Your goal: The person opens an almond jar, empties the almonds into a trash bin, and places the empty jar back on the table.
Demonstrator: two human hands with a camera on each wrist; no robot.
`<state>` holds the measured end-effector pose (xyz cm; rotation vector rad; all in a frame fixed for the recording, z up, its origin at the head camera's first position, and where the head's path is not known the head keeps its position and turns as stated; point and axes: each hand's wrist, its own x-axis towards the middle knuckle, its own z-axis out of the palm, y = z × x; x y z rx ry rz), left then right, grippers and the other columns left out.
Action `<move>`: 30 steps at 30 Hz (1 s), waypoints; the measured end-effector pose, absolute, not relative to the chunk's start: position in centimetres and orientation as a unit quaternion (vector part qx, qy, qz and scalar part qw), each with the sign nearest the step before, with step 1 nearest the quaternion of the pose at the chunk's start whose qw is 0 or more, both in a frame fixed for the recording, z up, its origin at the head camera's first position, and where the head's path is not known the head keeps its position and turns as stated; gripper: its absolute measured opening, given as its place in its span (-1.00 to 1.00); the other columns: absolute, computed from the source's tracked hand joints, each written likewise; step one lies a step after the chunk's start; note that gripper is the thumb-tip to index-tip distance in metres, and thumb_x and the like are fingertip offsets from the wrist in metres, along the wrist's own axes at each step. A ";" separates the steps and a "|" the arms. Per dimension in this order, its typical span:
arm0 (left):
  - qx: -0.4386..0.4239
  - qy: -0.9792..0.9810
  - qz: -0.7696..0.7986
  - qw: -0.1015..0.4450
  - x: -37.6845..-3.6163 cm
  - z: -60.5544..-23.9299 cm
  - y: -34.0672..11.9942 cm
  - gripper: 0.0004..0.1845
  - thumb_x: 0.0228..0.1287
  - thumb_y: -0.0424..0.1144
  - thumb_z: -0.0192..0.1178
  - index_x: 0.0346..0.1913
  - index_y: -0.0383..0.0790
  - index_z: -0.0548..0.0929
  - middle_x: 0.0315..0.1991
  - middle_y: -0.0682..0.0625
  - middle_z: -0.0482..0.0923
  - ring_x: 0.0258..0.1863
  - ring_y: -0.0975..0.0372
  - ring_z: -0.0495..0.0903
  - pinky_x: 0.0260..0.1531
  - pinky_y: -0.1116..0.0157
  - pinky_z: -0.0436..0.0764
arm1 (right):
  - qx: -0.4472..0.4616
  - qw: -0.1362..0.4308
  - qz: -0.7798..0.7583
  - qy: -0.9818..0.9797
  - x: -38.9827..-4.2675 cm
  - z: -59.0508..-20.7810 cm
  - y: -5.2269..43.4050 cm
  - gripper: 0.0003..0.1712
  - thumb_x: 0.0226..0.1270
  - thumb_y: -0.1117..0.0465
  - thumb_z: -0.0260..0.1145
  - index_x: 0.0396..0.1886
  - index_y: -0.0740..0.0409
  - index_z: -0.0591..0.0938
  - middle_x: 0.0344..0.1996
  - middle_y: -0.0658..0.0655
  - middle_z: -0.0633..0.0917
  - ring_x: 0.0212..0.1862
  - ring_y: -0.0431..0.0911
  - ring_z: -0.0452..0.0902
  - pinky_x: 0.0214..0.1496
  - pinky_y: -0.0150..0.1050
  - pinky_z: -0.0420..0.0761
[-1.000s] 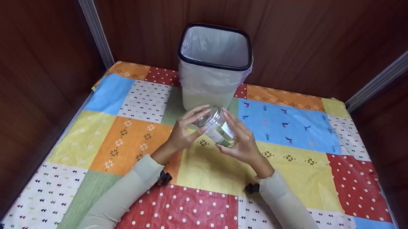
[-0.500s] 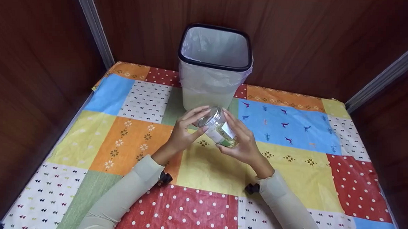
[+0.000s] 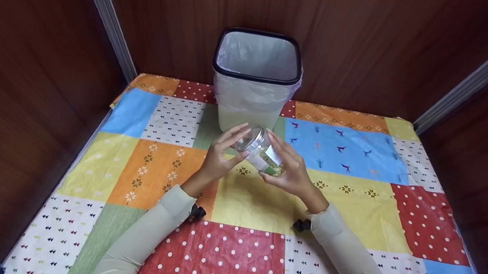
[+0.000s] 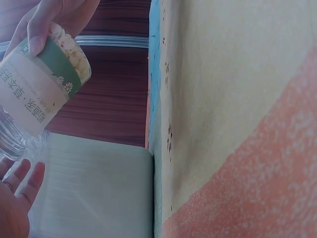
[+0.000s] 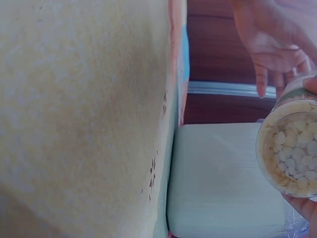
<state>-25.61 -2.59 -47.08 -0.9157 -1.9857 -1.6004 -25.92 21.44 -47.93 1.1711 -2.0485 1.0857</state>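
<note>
Clear plastic jar (image 3: 261,153) of pale tablets, green-and-white label, held above the patchwork-covered counter (image 3: 153,166), just near of the white lined bin (image 3: 256,78). Long axis tilted; lid end points far-left, base near-right. Right hand (image 3: 289,171) fingers curled round the body. Left hand (image 3: 219,156) fingers spread, pinching the lid.

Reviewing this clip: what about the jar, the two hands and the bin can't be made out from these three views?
- Jar lid: head view too small and part covered by the left hand; cut off by the left edge in the left wrist view.
- Label text: blurred in the left wrist view.
- Right hand grip: only fingertips show at the right wrist frame edge.
- Bin bottom: hidden by its walls and liner.
</note>
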 end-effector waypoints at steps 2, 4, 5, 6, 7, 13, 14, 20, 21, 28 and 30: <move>-0.331 -0.713 -0.581 0.211 -25.2 -46.5 -2.6 -0.43 0.21 -0.40 0.34 0.30 -0.48 0.53 0.38 -0.40 0.38 0.24 -0.07 0.53 -0.04 0.23 0.67 | 0.436 0.269 0.404 -0.758 -25.9 -47.9 21.4 0.12 -0.17 0.29 0.69 0.45 0.39 0.36 0.45 0.33 0.40 0.35 0.17 0.45 0.27 -0.15 0.58; -0.333 -0.711 -0.584 0.207 -25.1 -46.3 -2.6 -0.43 0.23 -0.38 0.34 0.30 -0.49 0.52 0.38 -0.40 0.38 0.24 -0.05 0.53 -0.04 0.22 0.67 | 0.437 0.270 0.405 -0.756 -25.9 -47.9 21.3 0.12 -0.18 0.30 0.69 0.45 0.40 0.36 0.44 0.33 0.40 0.36 0.18 0.45 0.27 -0.15 0.57; -0.335 -0.710 -0.583 0.207 -25.2 -46.4 -2.7 -0.43 0.23 -0.38 0.34 0.31 -0.47 0.52 0.38 -0.39 0.38 0.24 -0.04 0.53 -0.03 0.21 0.67 | 0.438 0.270 0.406 -0.755 -25.9 -47.9 21.3 0.12 -0.18 0.30 0.69 0.45 0.40 0.36 0.44 0.34 0.40 0.36 0.18 0.44 0.27 -0.15 0.58; -0.337 -0.709 -0.584 0.207 -25.4 -46.7 -2.7 -0.43 0.23 -0.37 0.34 0.31 -0.45 0.53 0.39 -0.36 0.38 0.26 -0.03 0.52 -0.02 0.21 0.67 | 0.438 0.270 0.405 -0.756 -25.8 -47.8 21.3 0.12 -0.18 0.30 0.69 0.45 0.40 0.36 0.44 0.34 0.40 0.36 0.18 0.44 0.27 -0.15 0.58; -0.339 -0.710 -0.582 0.208 -25.6 -47.0 -2.7 -0.42 0.22 -0.38 0.35 0.32 -0.43 0.53 0.40 -0.34 0.38 0.28 -0.03 0.51 0.00 0.20 0.67 | 0.439 0.270 0.405 -0.755 -25.8 -47.8 21.2 0.12 -0.19 0.30 0.70 0.44 0.41 0.36 0.44 0.34 0.40 0.36 0.18 0.44 0.27 -0.15 0.58; -0.357 -0.712 -0.565 0.215 -26.9 -48.8 -2.8 -0.43 0.29 -0.28 0.31 0.37 -0.23 0.54 0.46 -0.12 0.38 0.45 0.05 0.35 0.35 0.10 0.45 | 0.440 0.269 0.404 -0.755 -25.8 -47.8 21.1 0.11 -0.18 0.29 0.69 0.43 0.42 0.38 0.43 0.35 0.41 0.39 0.20 0.41 0.30 -0.13 0.56; -0.360 -0.712 -0.562 0.217 -27.0 -48.9 -2.8 -0.44 0.31 -0.25 0.30 0.38 -0.20 0.54 0.46 -0.09 0.38 0.45 0.07 0.34 0.39 0.08 0.39 | 0.440 0.268 0.405 -0.755 -25.8 -47.8 21.1 0.11 -0.19 0.29 0.69 0.43 0.42 0.38 0.43 0.35 0.41 0.39 0.21 0.40 0.30 -0.13 0.55; -0.364 -0.718 -0.550 0.222 -27.0 -48.9 -2.9 -0.44 0.35 -0.17 0.26 0.40 -0.14 0.53 0.45 -0.03 0.40 0.42 0.11 0.37 0.41 0.07 0.34 | 0.437 0.264 0.407 -0.757 -25.8 -47.9 21.1 0.13 -0.21 0.30 0.70 0.44 0.40 0.38 0.43 0.35 0.41 0.40 0.21 0.39 0.30 -0.11 0.55; -0.362 -0.720 -0.550 0.222 -27.0 -48.9 -2.8 -0.44 0.35 -0.18 0.26 0.40 -0.15 0.53 0.45 -0.04 0.41 0.42 0.11 0.38 0.41 0.07 0.34 | 0.437 0.263 0.407 -0.758 -25.8 -47.9 21.1 0.12 -0.20 0.30 0.69 0.44 0.40 0.38 0.44 0.34 0.40 0.41 0.21 0.39 0.30 -0.10 0.55; -0.343 -0.720 -0.560 0.223 -26.7 -48.6 -2.5 -0.44 0.23 -0.37 0.34 0.32 -0.34 0.56 0.38 -0.24 0.45 0.37 -0.07 0.41 0.39 -0.01 0.35 | 0.435 0.257 0.403 -0.763 -25.8 -48.0 21.2 0.12 -0.15 0.30 0.68 0.46 0.39 0.35 0.46 0.31 0.38 0.41 0.18 0.39 0.29 -0.08 0.56; -0.340 -0.718 -0.564 0.224 -26.7 -48.6 -2.5 -0.44 0.20 -0.40 0.35 0.31 -0.36 0.57 0.37 -0.26 0.46 0.36 -0.10 0.41 0.38 -0.04 0.35 | 0.435 0.257 0.402 -0.764 -25.8 -48.0 21.3 0.12 -0.14 0.29 0.68 0.47 0.38 0.35 0.47 0.30 0.38 0.41 0.18 0.38 0.30 -0.09 0.56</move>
